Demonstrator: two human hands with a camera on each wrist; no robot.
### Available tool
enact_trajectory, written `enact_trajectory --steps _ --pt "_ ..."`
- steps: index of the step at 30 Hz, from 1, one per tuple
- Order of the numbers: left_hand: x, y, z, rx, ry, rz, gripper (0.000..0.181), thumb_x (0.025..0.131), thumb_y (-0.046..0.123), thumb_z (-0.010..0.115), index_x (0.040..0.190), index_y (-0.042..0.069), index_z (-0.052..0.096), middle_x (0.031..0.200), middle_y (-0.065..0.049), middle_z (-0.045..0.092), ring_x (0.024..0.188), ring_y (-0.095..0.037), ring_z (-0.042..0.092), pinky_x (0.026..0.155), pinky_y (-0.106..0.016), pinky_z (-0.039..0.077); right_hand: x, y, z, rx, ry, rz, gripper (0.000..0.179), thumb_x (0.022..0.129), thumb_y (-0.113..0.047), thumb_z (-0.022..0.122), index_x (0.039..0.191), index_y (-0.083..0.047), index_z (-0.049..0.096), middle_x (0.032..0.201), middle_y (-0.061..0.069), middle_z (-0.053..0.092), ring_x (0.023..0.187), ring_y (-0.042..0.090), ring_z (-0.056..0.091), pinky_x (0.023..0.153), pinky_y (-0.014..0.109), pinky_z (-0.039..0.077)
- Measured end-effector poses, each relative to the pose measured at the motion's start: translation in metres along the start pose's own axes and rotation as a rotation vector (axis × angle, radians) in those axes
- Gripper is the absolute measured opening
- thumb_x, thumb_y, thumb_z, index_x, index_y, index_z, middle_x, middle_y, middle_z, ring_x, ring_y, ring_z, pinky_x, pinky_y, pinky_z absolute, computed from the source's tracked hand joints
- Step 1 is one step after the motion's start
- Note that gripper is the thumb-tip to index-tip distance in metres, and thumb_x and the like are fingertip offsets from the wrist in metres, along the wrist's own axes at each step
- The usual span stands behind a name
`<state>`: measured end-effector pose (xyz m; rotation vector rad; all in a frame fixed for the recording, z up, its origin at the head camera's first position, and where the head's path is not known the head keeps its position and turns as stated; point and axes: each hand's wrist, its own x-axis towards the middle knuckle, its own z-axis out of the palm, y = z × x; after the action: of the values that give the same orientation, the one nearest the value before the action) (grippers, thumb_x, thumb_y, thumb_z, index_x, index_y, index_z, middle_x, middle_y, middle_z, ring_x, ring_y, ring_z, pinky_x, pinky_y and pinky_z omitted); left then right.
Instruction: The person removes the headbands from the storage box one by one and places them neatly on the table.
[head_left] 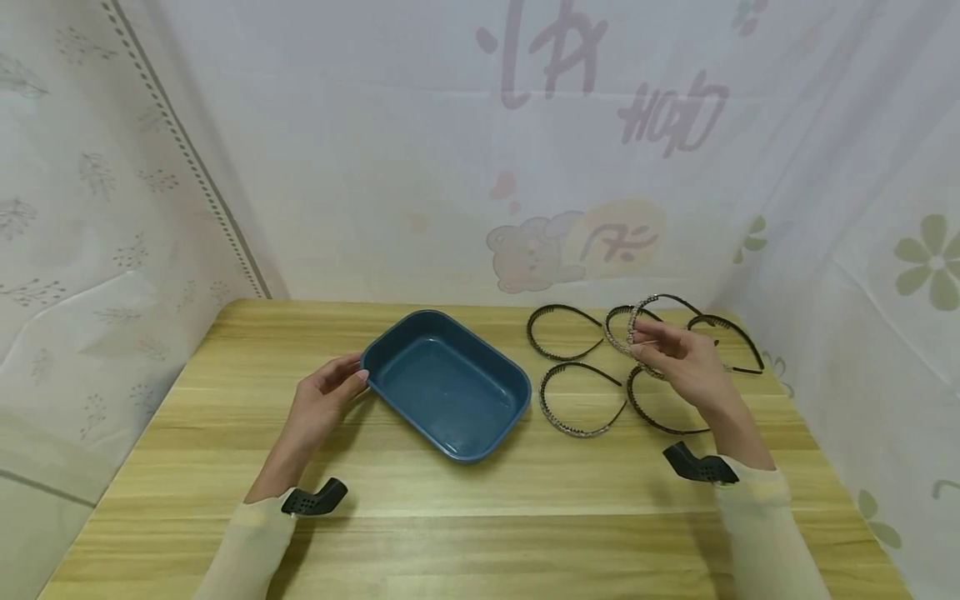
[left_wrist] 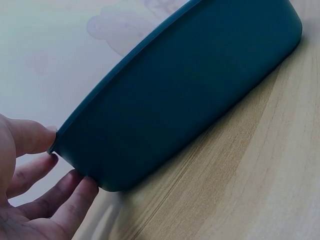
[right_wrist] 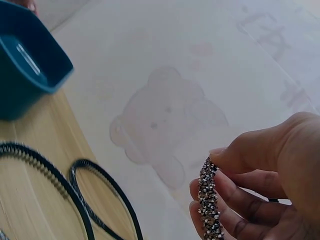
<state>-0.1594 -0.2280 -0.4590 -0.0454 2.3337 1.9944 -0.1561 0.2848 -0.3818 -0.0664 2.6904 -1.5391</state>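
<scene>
A deep blue rectangular basin [head_left: 442, 396] with rounded corners stands on the wooden table. At its left corner my left hand [head_left: 318, 404] holds the rim, thumb on the edge and fingers against the outer wall [left_wrist: 165, 110]. My right hand [head_left: 693, 371] pinches a headband covered in sparkling stones [right_wrist: 208, 202] between thumb and fingers. In the head view this headband [head_left: 660, 297] is raised above others on the right side; the hand hides part of it. Beneath and beside it lie several dark toothed headbands, among them one headband [head_left: 542, 400] close to the basin.
Another headband [head_left: 531, 332] lies at the back, right of the basin. A black headband [head_left: 752, 346] is farthest right, and one more headband [head_left: 660, 427] lies under the right wrist. Printed curtains [head_left: 375, 183] surround the wooden table [head_left: 480, 533] at the back and sides.
</scene>
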Motion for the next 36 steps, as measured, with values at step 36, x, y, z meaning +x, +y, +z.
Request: enact_trajectory --steps 36 --pt "0.000 -0.002 0.000 0.026 0.006 -0.005 0.053 0.103 0.030 0.063 0.149 0.005 0.051 0.142 -0.016 0.055 0.113 0.002 0.060 0.096 -0.013 0.054 -0.046 0.127 -0.069 -0.112 0.144 0.390 0.077 0.100 -0.055 0.059 0.154 -0.003 0.043 0.116 -0.019 0.062 0.089 -0.018 0.051 0.073 0.013 0.054"
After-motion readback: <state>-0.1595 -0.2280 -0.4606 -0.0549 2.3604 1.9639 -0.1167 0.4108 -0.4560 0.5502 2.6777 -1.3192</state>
